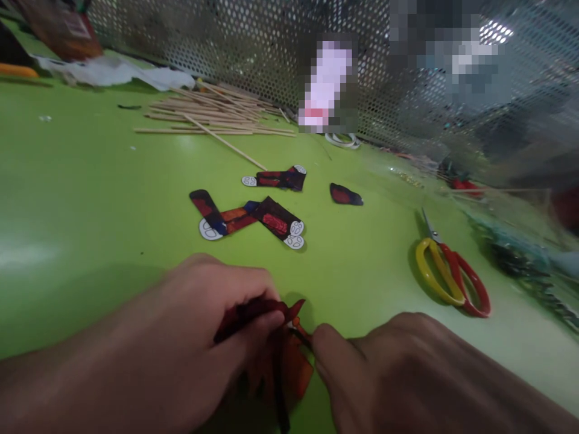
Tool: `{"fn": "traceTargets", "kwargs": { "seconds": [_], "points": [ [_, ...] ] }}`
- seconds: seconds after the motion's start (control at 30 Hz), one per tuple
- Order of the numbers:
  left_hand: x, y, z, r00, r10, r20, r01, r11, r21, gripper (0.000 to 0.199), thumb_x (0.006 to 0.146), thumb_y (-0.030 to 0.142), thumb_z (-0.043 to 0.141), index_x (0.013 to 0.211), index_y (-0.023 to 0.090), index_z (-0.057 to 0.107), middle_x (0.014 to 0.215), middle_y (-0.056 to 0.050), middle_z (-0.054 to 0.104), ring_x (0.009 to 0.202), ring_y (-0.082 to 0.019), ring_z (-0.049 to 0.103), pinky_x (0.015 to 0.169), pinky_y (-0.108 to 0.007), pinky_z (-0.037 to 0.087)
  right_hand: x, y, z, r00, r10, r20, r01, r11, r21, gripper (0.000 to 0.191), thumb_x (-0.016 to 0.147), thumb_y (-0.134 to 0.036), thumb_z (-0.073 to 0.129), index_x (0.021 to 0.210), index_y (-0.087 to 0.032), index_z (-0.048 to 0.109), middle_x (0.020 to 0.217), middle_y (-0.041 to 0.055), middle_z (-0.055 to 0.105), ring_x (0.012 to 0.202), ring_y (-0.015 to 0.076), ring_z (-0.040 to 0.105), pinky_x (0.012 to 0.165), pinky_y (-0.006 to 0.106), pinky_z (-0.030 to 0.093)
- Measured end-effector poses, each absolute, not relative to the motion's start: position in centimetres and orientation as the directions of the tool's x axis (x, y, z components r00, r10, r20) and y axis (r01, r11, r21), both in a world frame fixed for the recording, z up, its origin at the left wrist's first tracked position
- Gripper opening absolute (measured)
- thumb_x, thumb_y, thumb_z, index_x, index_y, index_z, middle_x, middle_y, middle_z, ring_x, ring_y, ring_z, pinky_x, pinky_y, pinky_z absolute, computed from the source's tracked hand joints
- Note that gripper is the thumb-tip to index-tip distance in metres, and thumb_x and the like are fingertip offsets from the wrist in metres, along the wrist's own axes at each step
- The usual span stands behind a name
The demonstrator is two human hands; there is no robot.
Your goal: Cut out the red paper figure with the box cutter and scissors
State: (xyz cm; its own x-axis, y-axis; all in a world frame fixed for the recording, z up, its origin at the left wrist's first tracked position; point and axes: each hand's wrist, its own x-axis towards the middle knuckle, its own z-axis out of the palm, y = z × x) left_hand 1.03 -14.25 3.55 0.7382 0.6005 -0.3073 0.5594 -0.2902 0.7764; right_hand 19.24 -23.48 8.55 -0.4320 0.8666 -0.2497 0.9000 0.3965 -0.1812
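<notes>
My left hand (212, 325) is closed, with thumb and forefinger pinching a dark red and orange painted cut-out (298, 367), perhaps a puppet piece. Close by on the right, my right hand (384, 367) is closed too; its thumb and fingertips pinch a thin dark part at the cut-out's edge. What lies inside the fingers is partly hidden. Beyond the hands lie jointed painted limb pieces (235, 220) with white patterned ends, a smaller jointed limb (275, 179) behind them, and one loose dark red piece (346, 194).
Yellow-and-red-handled scissors (447, 271) lie at the right on the green table (108, 163). A heap of thin wooden sticks (212, 111) lies at the back, near a white coil (342, 140) and crumpled white plastic (131, 73). A perforated metal panel (253, 48) rises behind; clear plastic packets (511, 235) sit right.
</notes>
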Motion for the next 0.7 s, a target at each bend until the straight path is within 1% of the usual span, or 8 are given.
{"fn": "traceTargets", "kwargs": {
  "seconds": [0.1,0.2,0.33,0.4,0.5,0.53,0.63,0.7],
  "points": [
    [0.8,-14.3,3.4,0.748,0.595,-0.294,0.535,-0.279,0.797,0.042,0.097,0.046,0.047,0.065,0.024,0.063,0.056,0.005,0.063,0.048,-0.01,0.053,0.042,-0.018,0.033,19.1,-23.2,8.7,-0.426,0.868,-0.255,0.902,0.384,-0.198,0.02,0.059,-0.003,0.059,0.061,-0.022,0.052,0.035,-0.0098,0.043,0.03,0.0067,0.013,0.034,0.031,0.005],
    [0.8,-14.4,3.4,0.747,0.601,-0.283,0.525,-0.273,0.806,0.041,0.097,0.048,0.049,0.067,0.024,0.065,0.057,0.005,0.065,0.049,-0.01,0.054,0.042,-0.017,0.034,18.7,-23.2,9.2,-0.417,0.858,-0.3,0.907,0.369,-0.202,0.02,0.059,-0.003,0.059,0.057,-0.021,0.05,0.034,-0.0094,0.043,0.03,0.005,0.013,0.034,0.031,0.005],
    [0.7,-14.3,3.3,0.748,0.597,-0.289,0.515,-0.248,0.821,0.041,0.099,0.048,0.048,0.07,0.024,0.067,0.058,0.005,0.065,0.049,-0.009,0.054,0.041,-0.016,0.035,18.2,-23.1,9.6,-0.35,0.872,-0.342,0.936,0.336,-0.099,0.02,0.06,0.001,0.058,0.06,-0.019,0.056,0.035,-0.0078,0.047,0.028,0.0038,0.023,0.038,0.032,0.002],
    [0.6,-14.3,3.2,0.752,0.607,-0.255,0.495,-0.265,0.828,0.043,0.099,0.048,0.049,0.068,0.024,0.066,0.057,0.006,0.064,0.048,-0.008,0.053,0.041,-0.016,0.035,18.2,-23.1,9.5,-0.357,0.868,-0.345,0.933,0.345,-0.098,0.019,0.06,-0.001,0.058,0.061,-0.02,0.057,0.035,-0.0078,0.048,0.028,0.0043,0.02,0.037,0.031,0.001],
    [0.4,-14.2,3.1,0.758,0.609,-0.234,0.478,-0.275,0.834,0.044,0.1,0.048,0.049,0.066,0.024,0.065,0.055,0.006,0.062,0.047,-0.007,0.051,0.041,-0.016,0.034,18.2,-23.1,9.3,-0.363,0.873,-0.326,0.932,0.337,-0.134,0.016,0.061,-0.005,0.059,0.059,-0.021,0.056,0.033,-0.0087,0.045,0.029,0.0058,0.014,0.034,0.03,0.003],
    [0.4,-14.2,3.1,0.754,0.611,-0.242,0.488,-0.273,0.829,0.043,0.1,0.048,0.05,0.067,0.024,0.066,0.056,0.006,0.063,0.048,-0.007,0.052,0.042,-0.015,0.035,18.2,-23.1,9.3,-0.357,0.879,-0.316,0.934,0.333,-0.129,0.016,0.061,-0.006,0.059,0.059,-0.021,0.056,0.033,-0.0086,0.045,0.029,0.0061,0.015,0.034,0.03,0.003],
    [0.2,-14.2,3.3,0.754,0.597,-0.274,0.508,-0.266,0.819,0.046,0.1,0.05,0.048,0.067,0.024,0.065,0.057,0.006,0.063,0.05,-0.008,0.055,0.042,-0.015,0.037,17.9,-23.3,9.7,-0.32,0.895,-0.309,0.947,0.312,-0.079,0.018,0.062,-0.003,0.061,0.063,-0.021,0.058,0.035,-0.0079,0.049,0.028,0.006,0.026,0.039,0.032,0.003],
    [0.2,-14.2,3.4,0.753,0.597,-0.278,0.512,-0.264,0.818,0.045,0.1,0.05,0.047,0.068,0.025,0.066,0.058,0.006,0.064,0.05,-0.008,0.055,0.043,-0.015,0.037,17.7,-23.4,10.0,-0.316,0.893,-0.321,0.948,0.314,-0.06,0.019,0.063,-0.001,0.061,0.063,-0.021,0.058,0.036,-0.0076,0.051,0.029,0.006,0.029,0.041,0.034,0.004]
  ]
}}
